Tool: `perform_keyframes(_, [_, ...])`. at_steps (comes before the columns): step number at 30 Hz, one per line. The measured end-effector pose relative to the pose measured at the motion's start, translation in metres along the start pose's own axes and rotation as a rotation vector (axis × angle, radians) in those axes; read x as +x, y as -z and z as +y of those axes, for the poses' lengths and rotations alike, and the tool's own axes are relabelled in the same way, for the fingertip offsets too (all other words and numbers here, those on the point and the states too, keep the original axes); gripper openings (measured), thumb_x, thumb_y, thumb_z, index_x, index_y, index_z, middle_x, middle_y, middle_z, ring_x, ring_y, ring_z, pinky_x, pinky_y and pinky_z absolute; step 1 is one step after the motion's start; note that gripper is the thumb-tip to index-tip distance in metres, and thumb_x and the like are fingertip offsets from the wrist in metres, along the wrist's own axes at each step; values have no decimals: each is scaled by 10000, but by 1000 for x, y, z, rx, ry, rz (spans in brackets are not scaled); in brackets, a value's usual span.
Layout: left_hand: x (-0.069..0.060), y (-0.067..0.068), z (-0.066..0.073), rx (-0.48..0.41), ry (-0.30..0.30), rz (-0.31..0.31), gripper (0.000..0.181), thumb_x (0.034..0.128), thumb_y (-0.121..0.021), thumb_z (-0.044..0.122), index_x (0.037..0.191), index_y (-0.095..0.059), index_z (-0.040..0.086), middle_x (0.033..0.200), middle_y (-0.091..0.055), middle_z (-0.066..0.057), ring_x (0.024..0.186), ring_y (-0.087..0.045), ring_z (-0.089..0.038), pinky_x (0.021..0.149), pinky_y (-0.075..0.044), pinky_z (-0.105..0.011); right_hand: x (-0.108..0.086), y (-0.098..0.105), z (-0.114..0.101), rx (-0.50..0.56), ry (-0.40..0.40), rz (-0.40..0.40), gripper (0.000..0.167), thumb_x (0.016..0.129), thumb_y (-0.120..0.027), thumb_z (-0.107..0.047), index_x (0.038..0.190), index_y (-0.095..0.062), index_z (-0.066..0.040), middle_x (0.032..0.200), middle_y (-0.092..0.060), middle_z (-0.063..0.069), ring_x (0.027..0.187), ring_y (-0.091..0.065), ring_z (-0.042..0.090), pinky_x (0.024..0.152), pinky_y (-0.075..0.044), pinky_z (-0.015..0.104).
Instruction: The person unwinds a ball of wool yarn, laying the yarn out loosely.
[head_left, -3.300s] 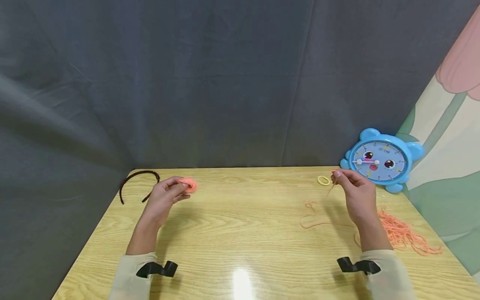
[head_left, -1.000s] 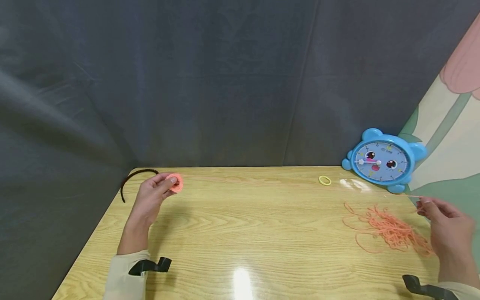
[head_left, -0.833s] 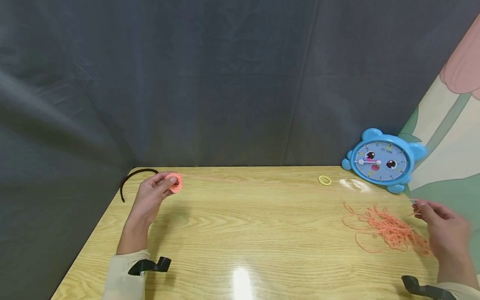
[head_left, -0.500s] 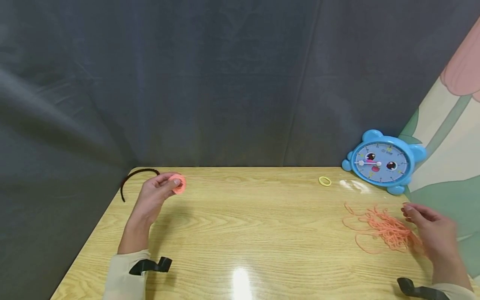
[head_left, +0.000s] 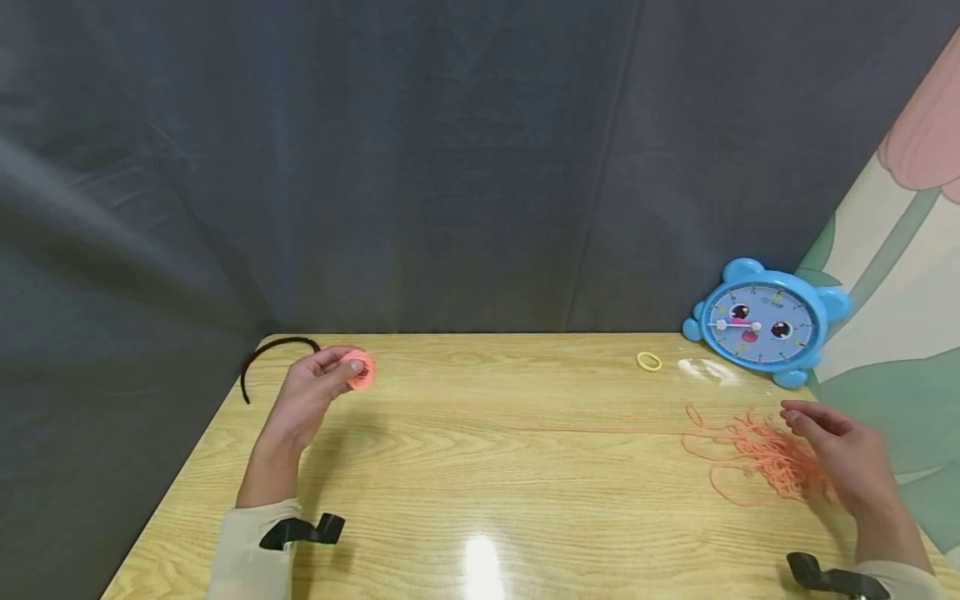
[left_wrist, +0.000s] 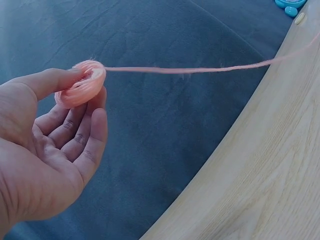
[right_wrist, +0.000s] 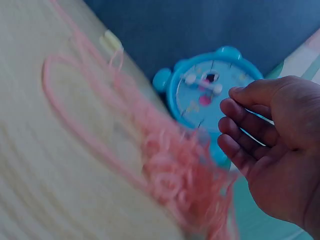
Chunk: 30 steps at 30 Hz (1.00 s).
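Note:
Between the thumb and fingers of my left hand [head_left: 311, 392] is a small wound coil of coral yarn [head_left: 363, 370]. In the left wrist view one strand [left_wrist: 175, 70] leaves the coil [left_wrist: 82, 91] and runs off to the right. Over the right part of the table hovers my right hand [head_left: 851, 450], near a loose tangle of coral yarn [head_left: 772, 454]. The right wrist view shows this hand [right_wrist: 280, 145] with loosely bent fingers and no yarn visible in them; the tangle [right_wrist: 175, 175] lies beside it.
A blue animal-shaped clock [head_left: 765, 325] leans at the table's back right corner. Left of it lies a yellow ring [head_left: 648, 362]. A dark headband [head_left: 258, 354] sits at the back left, partly behind the left hand. A dark curtain [head_left: 450, 167] hangs behind the wooden table [head_left: 480, 492].
My right hand has moved left from the table's right edge to above the tangle, and the yarn strand has left its fingers. The strand now lies low across the table. The left hand hardly moved.

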<state>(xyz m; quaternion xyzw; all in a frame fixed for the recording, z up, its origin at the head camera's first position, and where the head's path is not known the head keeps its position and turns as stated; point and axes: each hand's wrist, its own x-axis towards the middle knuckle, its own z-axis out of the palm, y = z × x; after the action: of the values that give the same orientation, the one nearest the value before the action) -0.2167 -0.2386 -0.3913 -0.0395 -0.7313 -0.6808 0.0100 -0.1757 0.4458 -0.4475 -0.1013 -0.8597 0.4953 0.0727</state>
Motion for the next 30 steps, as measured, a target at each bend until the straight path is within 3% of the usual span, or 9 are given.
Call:
perform_keyframes(3, [0, -1, 1, 7, 6, -18, 454, 1009, -694, 211, 1345, -575, -69, 984, -741, 153, 927, -698, -32, 859, -568, -192, -3, -5, -17, -51, 50, 28, 268, 1038, -619, -393, 1241, -724, -252, 938, -630, -420, 878, -554, -182, 669, -423, 66])
perform_keyframes(7, [0, -2, 1, 7, 10, -32, 416, 1006, -695, 191, 1323, -593, -59, 972, -740, 150, 919, -698, -31, 845, -566, -198, -7, -24, -46, -32, 170, 59, 216, 1035, -645, -306, 1207, -726, -205, 956, -646, -383, 889, -565, -152, 694, -457, 65])
perform_keyframes(11, [0, -5, 0, 8, 2, -43, 350, 999, -703, 178, 1273, -633, -29, 959, -742, 143, 908, -701, -36, 842, -568, -203, -7, -56, -72, 52, 315, 23, 207, 1027, -656, -167, 1212, -716, -96, 1000, -695, -290, 911, -634, -98, 756, -501, 52])
perform_keyframes(14, [0, -7, 0, 13, -5, -58, 325, 998, -705, 176, 1252, -649, -18, 956, -743, 144, 908, -703, -36, 846, -568, -205, -7, -85, -91, 78, 377, -28, 227, 1026, -656, -148, 1217, -701, -35, 1017, -703, -253, 926, -656, -69, 782, -520, 68])
perform_keyframes(23, [3, -16, 1, 28, -10, -98, 336, 1009, -689, 179, 1264, -642, -34, 948, -748, 148, 904, -703, -36, 842, -569, -227, -8, -166, -143, 237, 443, -191, 315, 1027, -658, -159, 1208, -658, 99, 1030, -715, -153, 934, -667, -6, 811, -555, 142])
perform_keyframes(30, [1, -22, 0, 29, 2, -104, 390, 1009, -687, 167, 1310, -615, -70, 951, -750, 152, 907, -712, -30, 848, -573, -215, -15, -225, -171, 317, 469, -302, 242, 1008, -679, -126, 1178, -701, 45, 1099, -730, 95, 956, -693, 96, 812, -562, 176])
